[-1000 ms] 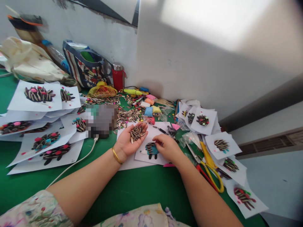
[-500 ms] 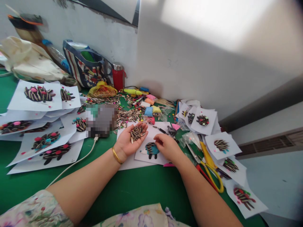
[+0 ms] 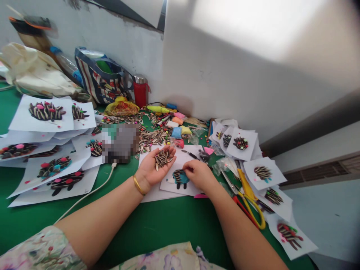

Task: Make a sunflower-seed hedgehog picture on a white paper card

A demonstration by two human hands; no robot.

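Observation:
My left hand (image 3: pixel 148 168) is turned palm up, cupped under a small heap of striped sunflower seeds (image 3: pixel 162 159). My right hand (image 3: pixel 201 174) has thumb and fingers pinched together at the right upper edge of a blue clay hedgehog (image 3: pixel 184 179). Anything between those fingertips is hidden or too small to name. The hedgehog has a pale snout, dark feet and rows of seeds pressed into its back. It lies on a white sheet of paper (image 3: pixel 168 192) between my hands. A black pen (image 3: pixel 191 154) rests just beyond my right hand.
Loose seeds (image 3: pixel 152 135) and packs of coloured clay (image 3: pixel 176 132) spread behind my hands. Finished hedgehog sheets (image 3: pixel 53 123) pile up at left, with more (image 3: pixel 264 172) at right. Scissors (image 3: pixel 247 200) lie beside my right forearm. A white cable (image 3: pixel 95 191) crosses near my left arm.
My right fingertips have closed in slightly at the hedgehog's upper edge. My left hand and its seeds stay in place.

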